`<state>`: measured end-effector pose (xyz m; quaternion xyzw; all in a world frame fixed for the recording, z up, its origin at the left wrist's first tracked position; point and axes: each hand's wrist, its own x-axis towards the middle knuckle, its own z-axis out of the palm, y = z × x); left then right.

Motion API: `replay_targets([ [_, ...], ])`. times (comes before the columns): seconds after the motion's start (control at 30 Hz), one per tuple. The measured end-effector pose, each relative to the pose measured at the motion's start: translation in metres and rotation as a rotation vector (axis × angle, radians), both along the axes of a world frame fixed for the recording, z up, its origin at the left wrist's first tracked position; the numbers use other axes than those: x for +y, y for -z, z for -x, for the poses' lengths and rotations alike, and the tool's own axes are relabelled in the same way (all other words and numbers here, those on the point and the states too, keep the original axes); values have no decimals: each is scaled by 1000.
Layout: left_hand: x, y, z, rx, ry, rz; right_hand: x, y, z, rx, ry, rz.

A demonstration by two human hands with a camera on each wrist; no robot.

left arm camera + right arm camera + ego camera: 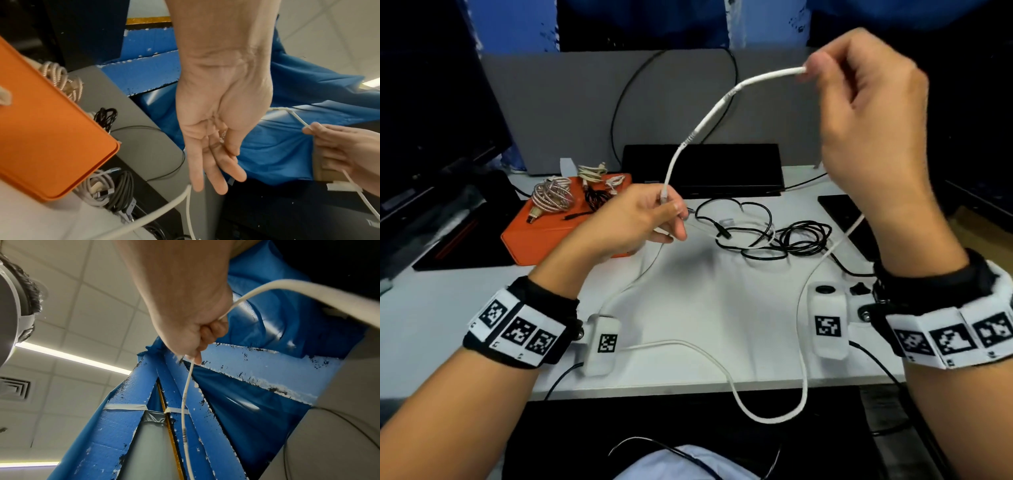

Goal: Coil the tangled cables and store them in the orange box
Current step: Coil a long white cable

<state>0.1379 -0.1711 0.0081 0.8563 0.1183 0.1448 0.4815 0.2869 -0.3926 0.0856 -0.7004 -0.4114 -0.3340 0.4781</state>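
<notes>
A long white cable (709,116) is stretched in the air between both hands. My left hand (671,209) hovers over the table beside the orange box (534,240) and pinches the cable's lower end between thumb and finger. My right hand (815,68) is raised high and pinches the cable farther along; in the right wrist view its fingers (207,332) curl round the cable (185,395). The slack runs down from the right hand, loops off the table's front edge (774,418) and comes back toward the left. A tangle of black cables (791,236) lies mid-table.
Several coiled cables, one of them braided (553,197), lie on the orange box (51,129). A flat black device (702,168) stands behind the tangle, against a grey partition (551,102). A dark monitor (431,102) is at the left. A black slab (839,209) lies at the right.
</notes>
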Motion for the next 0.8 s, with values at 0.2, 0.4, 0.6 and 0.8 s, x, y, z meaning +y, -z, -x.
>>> replay_targets([
  [0.2, 1, -10, 7, -43, 4, -34, 6, 9, -8, 58, 34, 253],
  [0.4, -5, -27, 22, -141, 126, 15, 6, 11, -18, 84, 56, 250],
  [0.6, -15, -34, 23, -452, 213, 262, 24, 24, -14, 90, 62, 379],
  [0.8, -26, -39, 21, -643, 224, 436, 68, 72, 48, 181, -336, 920],
])
